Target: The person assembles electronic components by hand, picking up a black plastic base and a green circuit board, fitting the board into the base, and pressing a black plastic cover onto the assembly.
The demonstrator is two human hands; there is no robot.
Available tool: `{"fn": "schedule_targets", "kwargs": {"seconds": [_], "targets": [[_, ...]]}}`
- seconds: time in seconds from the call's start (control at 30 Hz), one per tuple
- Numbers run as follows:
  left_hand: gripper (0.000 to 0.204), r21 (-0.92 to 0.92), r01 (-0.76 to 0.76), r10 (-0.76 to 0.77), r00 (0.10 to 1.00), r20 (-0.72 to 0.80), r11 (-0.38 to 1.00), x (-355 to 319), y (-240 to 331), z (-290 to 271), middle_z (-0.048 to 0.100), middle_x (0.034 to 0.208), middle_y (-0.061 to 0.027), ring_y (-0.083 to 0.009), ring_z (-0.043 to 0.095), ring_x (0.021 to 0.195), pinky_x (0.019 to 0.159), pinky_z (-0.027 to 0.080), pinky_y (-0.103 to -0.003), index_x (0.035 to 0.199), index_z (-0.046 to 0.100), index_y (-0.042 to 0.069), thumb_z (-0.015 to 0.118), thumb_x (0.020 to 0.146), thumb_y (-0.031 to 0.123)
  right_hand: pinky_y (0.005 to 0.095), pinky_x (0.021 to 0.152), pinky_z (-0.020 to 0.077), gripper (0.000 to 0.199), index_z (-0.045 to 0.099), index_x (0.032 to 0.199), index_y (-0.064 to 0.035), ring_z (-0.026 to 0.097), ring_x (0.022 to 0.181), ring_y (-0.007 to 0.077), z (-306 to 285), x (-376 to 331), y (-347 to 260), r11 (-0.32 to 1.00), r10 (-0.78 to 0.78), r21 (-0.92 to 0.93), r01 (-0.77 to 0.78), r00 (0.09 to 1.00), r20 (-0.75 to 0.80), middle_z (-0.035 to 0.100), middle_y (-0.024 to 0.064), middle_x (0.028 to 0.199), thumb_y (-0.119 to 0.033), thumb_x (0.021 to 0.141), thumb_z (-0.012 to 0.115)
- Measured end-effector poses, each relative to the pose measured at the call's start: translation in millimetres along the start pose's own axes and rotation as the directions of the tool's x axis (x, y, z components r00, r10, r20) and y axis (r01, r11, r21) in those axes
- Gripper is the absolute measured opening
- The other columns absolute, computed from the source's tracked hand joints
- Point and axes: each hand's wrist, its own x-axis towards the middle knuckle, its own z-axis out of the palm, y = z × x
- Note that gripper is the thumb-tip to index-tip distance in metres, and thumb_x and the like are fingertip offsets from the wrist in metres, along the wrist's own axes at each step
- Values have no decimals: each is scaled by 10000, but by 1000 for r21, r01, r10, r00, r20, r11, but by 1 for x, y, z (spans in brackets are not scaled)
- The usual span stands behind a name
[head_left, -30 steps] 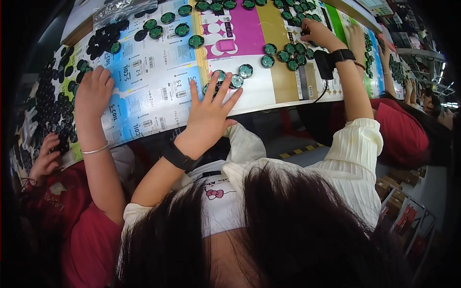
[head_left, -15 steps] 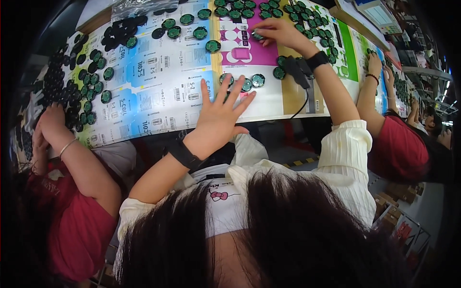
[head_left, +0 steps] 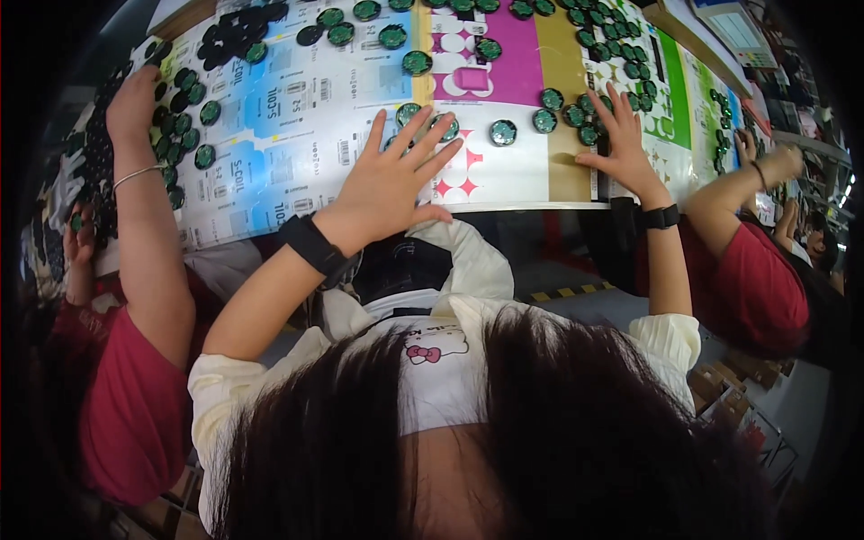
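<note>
Left hand [head_left: 393, 184] lies flat, fingers spread wide, gripping nothing, fingertips touching two round dark-green discs [head_left: 409, 114]. Right hand [head_left: 621, 148] is also flat and open, empty, with more discs right by its fingers on the colourful printed sheets [head_left: 297, 108].

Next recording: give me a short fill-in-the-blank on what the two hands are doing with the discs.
1. The left hand lies spread, fingertips on ____ round green discs.
2. The right hand rests flat beside the ____ panel of the printed sheet.
3. Each wrist wears a ____ band.

Missing: two; magenta; black
</note>
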Motion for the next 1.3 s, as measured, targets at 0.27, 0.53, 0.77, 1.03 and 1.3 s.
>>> {"fn": "schedule_targets", "kwargs": {"seconds": [0.27, 0.53, 0.77, 1.03, 1.3], "targets": [[758, 117, 42, -46, 998, 33, 992, -7, -21, -14, 164, 1376, -80, -274, 125, 1271, 977, 124, -536, 1304, 251, 146, 451, 713, 577, 588, 948, 59, 820, 226, 1317, -252, 72, 1250, 399, 22, 39, -45, 976, -188, -104, 190, 982, 25, 107, 117, 1384, -557, 644, 580], [720, 258, 186, -177, 982, -58, 948, 3, -71, -18, 142, 1383, -81, -279, 117, 1273, 970, 129, -549, 1306, 247, 168, 448, 733, 555, 614, 934, 41, 821, 206, 1320, -263, 69, 1247, 403, 24, 100, -82, 962, -250, -86, 261, 961, 117, 79, 107, 1389, -556, 648, 574], [401, 69, 220, -196, 947, -255, 973, 5, -137, -61, 381, 1231, -87, -257, 361, 1135, 893, 312, -477, 1134, 471, 155, 486, 790, 362, 571, 963, 63, 781, 232, 1315, -211, 92, 1254, 368, -5, 127, -111, 926, -346, -111, 362, 928, 137, 121, 102, 1381, -523, 678, 560], [418, 152, 611, -585, 790, -184, 777, -10, -260, -82, 414, 1176, -143, -312, 419, 1059, 867, 373, -395, 1163, 443, 147, 489, 797, 343, 446, 994, 188, 628, 302, 1276, -123, 203, 1245, 275, 35, 225, -235, 636, -771, -92, 766, 634, -54, 240, 109, 1341, -440, 770, 494], [577, 211, 612, -633, 773, 44, 762, -14, -250, -63, 103, 1371, -169, -341, 138, 1253, 970, 226, -472, 1327, 164, 216, 384, 837, 428, 410, 1001, 188, 644, 288, 1273, -66, 215, 1242, 277, 49, 228, -224, 636, -768, 15, 772, 630, 118, 241, 107, 1344, -448, 787, 465]]}}
